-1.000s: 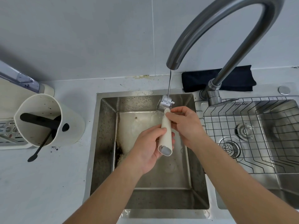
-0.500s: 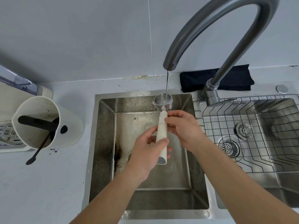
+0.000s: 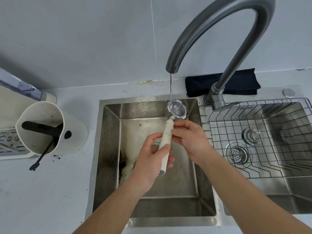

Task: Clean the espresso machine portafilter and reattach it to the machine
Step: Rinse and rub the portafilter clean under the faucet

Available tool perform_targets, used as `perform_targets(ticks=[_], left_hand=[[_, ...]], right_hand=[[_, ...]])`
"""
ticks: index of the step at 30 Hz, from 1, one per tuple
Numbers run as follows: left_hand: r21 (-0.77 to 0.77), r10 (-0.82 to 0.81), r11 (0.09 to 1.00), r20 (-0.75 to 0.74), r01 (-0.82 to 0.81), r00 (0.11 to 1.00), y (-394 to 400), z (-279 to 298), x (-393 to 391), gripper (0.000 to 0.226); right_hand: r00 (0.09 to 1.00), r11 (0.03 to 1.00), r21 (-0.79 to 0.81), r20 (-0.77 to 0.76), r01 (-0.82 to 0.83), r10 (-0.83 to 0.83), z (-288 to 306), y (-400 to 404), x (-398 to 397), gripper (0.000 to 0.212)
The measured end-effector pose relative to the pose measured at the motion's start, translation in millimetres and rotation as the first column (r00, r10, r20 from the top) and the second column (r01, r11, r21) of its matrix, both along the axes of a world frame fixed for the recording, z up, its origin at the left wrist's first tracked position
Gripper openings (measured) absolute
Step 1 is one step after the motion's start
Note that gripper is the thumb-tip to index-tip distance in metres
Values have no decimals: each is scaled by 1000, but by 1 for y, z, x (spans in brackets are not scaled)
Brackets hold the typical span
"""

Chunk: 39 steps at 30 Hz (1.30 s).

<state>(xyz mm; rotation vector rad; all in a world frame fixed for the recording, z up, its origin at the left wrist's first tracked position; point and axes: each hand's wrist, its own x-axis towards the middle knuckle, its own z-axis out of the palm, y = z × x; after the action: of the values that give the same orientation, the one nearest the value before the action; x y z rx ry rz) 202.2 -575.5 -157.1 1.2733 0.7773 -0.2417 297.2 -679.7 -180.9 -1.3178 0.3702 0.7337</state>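
The portafilter has a cream handle (image 3: 166, 139) and a round steel basket (image 3: 177, 109). Both hands hold it over the left sink basin (image 3: 109, 149). My left hand (image 3: 152, 159) grips the lower end of the handle. My right hand (image 3: 190, 137) pinches the handle near the basket. The basket faces up under the grey curved faucet (image 3: 219, 26), and a thin stream of water (image 3: 171, 86) runs into it. Coffee grounds stain the basin floor to the left of my hands.
A cream knock box (image 3: 49, 127) with a black bar and a black brush (image 3: 42, 156) stands on the counter at left, beside the espresso machine's drip tray (image 3: 8, 141). A folded dark cloth (image 3: 236, 83) lies behind the faucet. A wire rack (image 3: 253, 137) sits in the right basin.
The portafilter has been turned so the basket's open side faces up under the water. My left hand has slid lower on the handle.
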Motion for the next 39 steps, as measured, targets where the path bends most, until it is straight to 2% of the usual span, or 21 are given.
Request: perform_targets(ticks=[5, 10, 14, 17, 22, 25, 30, 33, 37, 39], left_hand=[[86, 20, 996, -3, -20, 1000, 0, -3, -7, 37], [243, -3, 970, -22, 9, 1000, 11, -12, -20, 44], [444, -109, 888, -57, 123, 992, 23, -16, -31, 48], [529, -168, 829, -73, 182, 983, 27, -15, -35, 52], [579, -202, 787, -83, 213, 976, 29, -16, -37, 55], [607, -210, 766, -74, 212, 975, 29, -18, -39, 58], [603, -215, 765, -95, 228, 972, 31, -19, -42, 55], [542, -186, 812, -110, 216, 976, 29, -20, -44, 54], [290, -45, 955, -78, 65, 996, 26, -22, -45, 49], [169, 33, 985, -53, -23, 998, 24, -22, -46, 44]], right_hand=[[997, 996, -48, 21, -74, 75, 0, -6, -4, 21], [996, 982, -184, 74, -40, 55, -1, -27, -3, 16], [993, 979, -185, 92, 85, -68, 4, -50, 0, 15], [977, 966, -157, 101, 203, -189, 6, -64, 6, 16], [943, 937, -134, 130, 323, -307, 10, -81, 16, 49], [930, 931, -90, 144, 353, -339, 14, -83, 20, 58], [912, 922, -23, 162, 386, -378, 20, -82, 25, 60], [906, 918, 6, 156, 396, -393, 22, -81, 26, 58], [900, 909, 41, 134, 414, -416, 23, -80, 26, 57], [899, 907, 61, 122, 417, -421, 23, -80, 26, 57]])
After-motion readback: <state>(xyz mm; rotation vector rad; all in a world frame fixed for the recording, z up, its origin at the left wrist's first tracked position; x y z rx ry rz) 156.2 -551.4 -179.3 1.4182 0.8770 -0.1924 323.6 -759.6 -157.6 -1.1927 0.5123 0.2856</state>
